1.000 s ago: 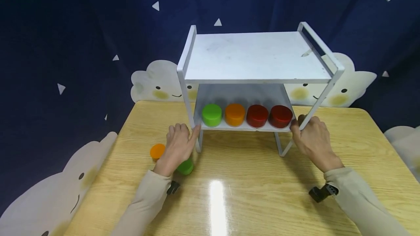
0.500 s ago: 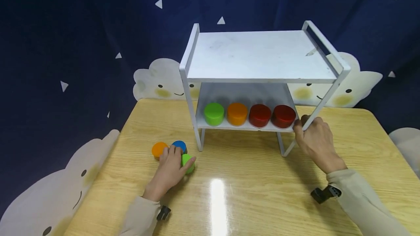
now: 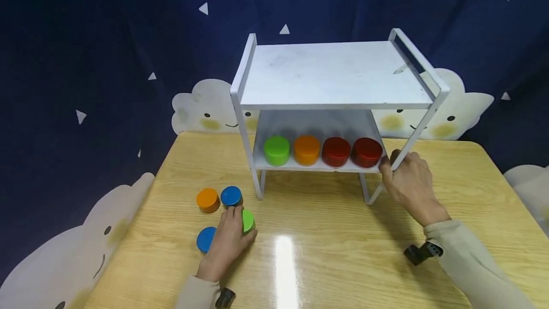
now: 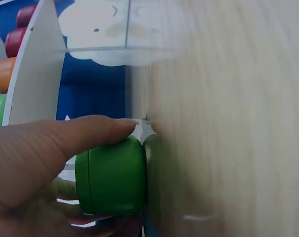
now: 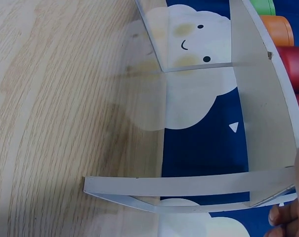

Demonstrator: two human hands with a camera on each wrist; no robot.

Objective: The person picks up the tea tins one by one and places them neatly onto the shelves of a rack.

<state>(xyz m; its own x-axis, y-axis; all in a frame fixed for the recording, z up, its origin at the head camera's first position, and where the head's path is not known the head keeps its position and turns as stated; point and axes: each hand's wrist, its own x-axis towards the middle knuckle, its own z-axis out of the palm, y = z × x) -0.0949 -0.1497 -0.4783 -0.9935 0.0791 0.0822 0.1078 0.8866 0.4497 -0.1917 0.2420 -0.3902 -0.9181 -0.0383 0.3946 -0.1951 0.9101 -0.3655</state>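
On the table's left part, my left hand [image 3: 227, 244] holds a green round container [image 3: 248, 221] between thumb and fingers. The left wrist view has the thumb along one side of this green container [image 4: 114, 177], which stands on the tabletop, with fingers on its other side, partly hidden. My right hand [image 3: 411, 186] grips the white rack [image 3: 334, 75] at its right front post and lower shelf edge. In the right wrist view only part of that hand [image 5: 287, 217] shows, beside the rack's leg frame [image 5: 203, 185].
Green [image 3: 277, 150], orange [image 3: 306, 150] and two red containers [image 3: 336, 151] stand in a row on the lower shelf. Left of the rack, an orange container [image 3: 208, 200] and two blue ones [image 3: 231, 196] lie near my left hand. A dark curtain [image 3: 128, 37] hangs behind the table.
My left hand has left the rack's left side, come down toward the table's front left and taken hold of the green container. My right hand has stayed on the rack.
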